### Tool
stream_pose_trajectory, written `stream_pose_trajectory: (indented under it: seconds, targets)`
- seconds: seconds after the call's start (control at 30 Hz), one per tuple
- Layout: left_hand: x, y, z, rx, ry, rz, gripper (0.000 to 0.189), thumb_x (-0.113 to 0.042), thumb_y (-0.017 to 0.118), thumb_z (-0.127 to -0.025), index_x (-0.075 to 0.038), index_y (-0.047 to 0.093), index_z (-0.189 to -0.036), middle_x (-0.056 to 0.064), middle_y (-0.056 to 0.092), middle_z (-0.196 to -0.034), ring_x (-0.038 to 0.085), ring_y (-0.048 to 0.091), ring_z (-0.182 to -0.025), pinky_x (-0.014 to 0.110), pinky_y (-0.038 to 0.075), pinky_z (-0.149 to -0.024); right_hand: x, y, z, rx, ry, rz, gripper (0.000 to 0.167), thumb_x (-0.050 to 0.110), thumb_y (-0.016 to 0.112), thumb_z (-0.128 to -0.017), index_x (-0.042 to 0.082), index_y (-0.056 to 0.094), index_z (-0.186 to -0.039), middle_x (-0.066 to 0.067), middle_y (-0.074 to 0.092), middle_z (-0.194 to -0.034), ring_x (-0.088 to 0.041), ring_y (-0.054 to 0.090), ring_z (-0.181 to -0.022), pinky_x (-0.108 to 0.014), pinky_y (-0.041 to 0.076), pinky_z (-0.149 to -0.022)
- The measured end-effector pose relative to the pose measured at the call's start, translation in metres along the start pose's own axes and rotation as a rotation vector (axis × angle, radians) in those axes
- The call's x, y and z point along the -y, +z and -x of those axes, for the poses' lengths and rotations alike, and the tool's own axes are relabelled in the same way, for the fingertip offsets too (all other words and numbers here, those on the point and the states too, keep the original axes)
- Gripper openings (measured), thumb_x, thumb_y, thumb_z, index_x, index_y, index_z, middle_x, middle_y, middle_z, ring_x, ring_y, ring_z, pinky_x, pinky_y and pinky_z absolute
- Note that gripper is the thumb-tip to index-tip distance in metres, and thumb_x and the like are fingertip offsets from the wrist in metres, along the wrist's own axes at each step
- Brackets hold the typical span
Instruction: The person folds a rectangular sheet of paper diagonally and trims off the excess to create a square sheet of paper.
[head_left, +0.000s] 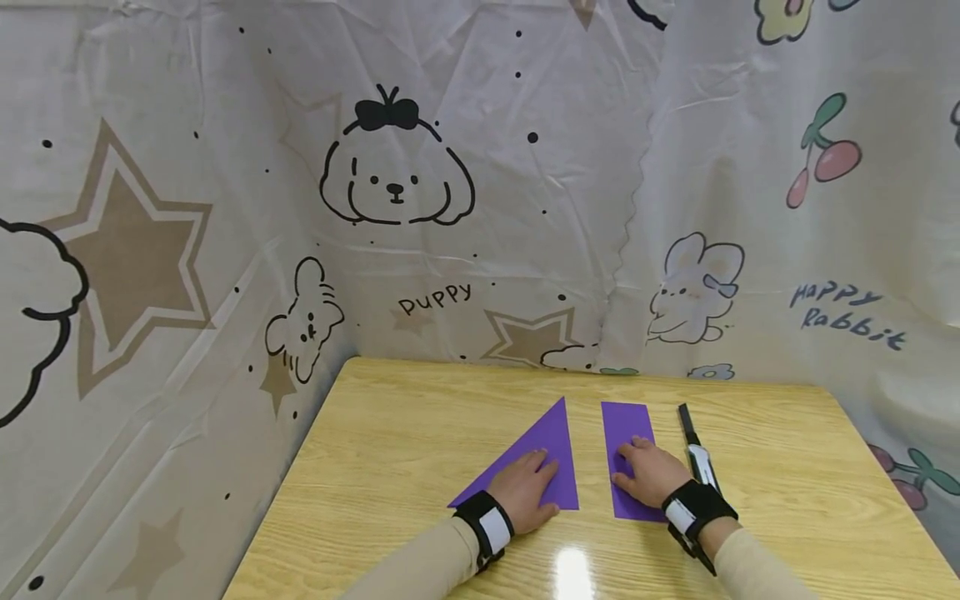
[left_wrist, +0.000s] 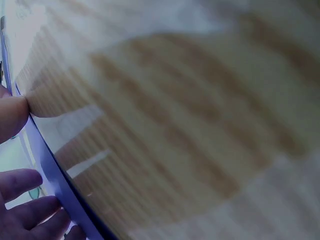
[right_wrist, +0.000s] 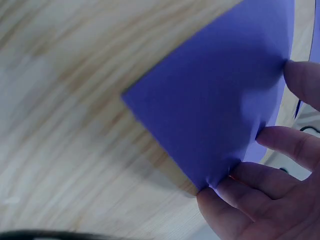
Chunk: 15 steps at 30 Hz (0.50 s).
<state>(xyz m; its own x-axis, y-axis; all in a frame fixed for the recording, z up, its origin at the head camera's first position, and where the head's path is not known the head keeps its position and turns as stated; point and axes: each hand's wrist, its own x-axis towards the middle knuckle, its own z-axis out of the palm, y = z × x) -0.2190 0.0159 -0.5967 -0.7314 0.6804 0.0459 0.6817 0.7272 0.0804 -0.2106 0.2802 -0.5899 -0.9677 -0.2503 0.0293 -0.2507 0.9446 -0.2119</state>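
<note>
My left hand [head_left: 525, 492] rests on a purple paper triangle [head_left: 551, 433] lying flat on the table, its fingers spread and pointing away from me. In the left wrist view, the fingertips [left_wrist: 49, 204] touch the edge of the purple sheet. To the right, across a narrow gap, lies a purple paper rectangle [head_left: 624, 423]. My right hand [head_left: 652, 471] presses on it near its right side. The right wrist view shows the right fingertips [right_wrist: 270, 136] and thumb against the purple paper [right_wrist: 210, 95], denting it slightly.
A slim black-and-white utility knife [head_left: 702, 465] lies just beyond the right hand, its black end pointing away. The light wooden table [head_left: 375, 433] meets a printed white cloth [head_left: 480, 275] at the back and sides.
</note>
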Motion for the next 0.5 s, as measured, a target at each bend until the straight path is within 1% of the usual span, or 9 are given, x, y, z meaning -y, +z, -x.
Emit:
stream_pose_trajectory:
  seconds: [0.1,0.17,0.23,0.3,0.4,0.5]
  targets:
    - [0.002,0.000,0.001,-0.012,-0.007,0.010,0.069,-0.049,0.068,-0.087,-0.014,0.049,-0.143,0.014,0.043,-0.147,0.031,0.038,-0.137,0.039,0.034,-0.110,-0.004,-0.001,0.001,0.014,0.011,-0.007,0.046,0.030,0.073,-0.085,-0.001,0.064,-0.117,-0.032,0.055,-0.126,-0.048,0.051,-0.120,-0.057,0.043,-0.096]
    - [0.004,-0.001,0.002,-0.025,-0.022,-0.005,0.074,-0.053,0.069,-0.084,-0.013,0.048,-0.143,0.016,0.042,-0.147,0.034,0.036,-0.138,0.043,0.032,-0.111,-0.004,-0.001,0.002,0.018,0.009,-0.005,0.046,0.030,0.074,-0.085,-0.002,0.063,-0.117,-0.033,0.055,-0.125,-0.049,0.051,-0.120,-0.057,0.043,-0.097]
    - [0.006,-0.002,0.001,-0.027,-0.066,-0.011,0.082,-0.059,0.069,-0.081,-0.012,0.047,-0.143,0.018,0.040,-0.147,0.035,0.035,-0.138,0.047,0.032,-0.111,-0.004,-0.002,0.003,0.018,0.009,-0.001,0.046,0.030,0.074,-0.085,-0.002,0.063,-0.118,-0.033,0.055,-0.126,-0.048,0.051,-0.120,-0.056,0.043,-0.097]
    - [0.007,-0.003,0.001,-0.021,-0.129,-0.009,0.091,-0.065,0.070,-0.076,-0.010,0.044,-0.145,0.020,0.040,-0.146,0.037,0.035,-0.137,0.051,0.032,-0.109,-0.003,-0.004,0.003,0.019,0.011,0.000,0.046,0.029,0.074,-0.085,-0.001,0.063,-0.117,-0.033,0.055,-0.125,-0.048,0.051,-0.120,-0.056,0.043,-0.097]
    - [0.010,-0.003,0.002,-0.002,-0.212,0.020,0.104,-0.070,0.071,-0.071,-0.008,0.039,-0.148,0.022,0.040,-0.145,0.037,0.036,-0.135,0.053,0.034,-0.107,0.000,-0.007,0.003,0.027,0.017,0.008,0.046,0.030,0.074,-0.084,-0.001,0.063,-0.117,-0.033,0.055,-0.125,-0.047,0.052,-0.119,-0.056,0.044,-0.097]
    - [0.010,-0.003,0.003,-0.002,-0.245,0.056,0.110,-0.070,0.073,-0.068,-0.005,0.036,-0.149,0.023,0.042,-0.143,0.038,0.038,-0.133,0.052,0.035,-0.105,0.003,-0.012,0.003,0.034,0.020,0.016,0.047,0.031,0.075,-0.084,-0.001,0.064,-0.117,-0.033,0.055,-0.124,-0.048,0.053,-0.118,-0.056,0.044,-0.095]
